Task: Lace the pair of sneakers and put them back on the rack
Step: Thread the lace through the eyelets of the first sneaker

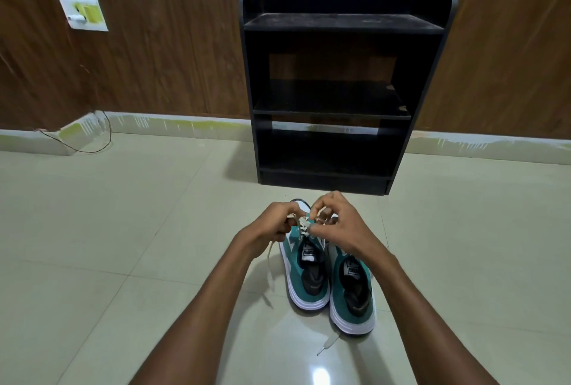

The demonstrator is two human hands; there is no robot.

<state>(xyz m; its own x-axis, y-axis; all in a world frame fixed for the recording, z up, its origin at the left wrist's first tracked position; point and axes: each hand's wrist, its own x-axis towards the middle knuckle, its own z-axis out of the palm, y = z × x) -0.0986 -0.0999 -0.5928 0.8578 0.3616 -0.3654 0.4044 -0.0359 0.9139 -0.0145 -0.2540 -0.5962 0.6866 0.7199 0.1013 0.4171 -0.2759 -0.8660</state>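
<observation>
Cream flat lace [304, 224] being pinched by left hand [273, 224] and right hand [340, 224], both closed on it, over far eyelets of left teal-and-white sneaker [304, 273]. Sneaker's long axis running near-to-far, toe toward black wooden rack [340, 91]; right sneaker [352, 295] touching alongside.

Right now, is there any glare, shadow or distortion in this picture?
Head view: a bright glare spot on the floor near the bottom edge; soft shadows left of the sneakers and the rack; the wide lens bends the rack's sides inward.
</observation>
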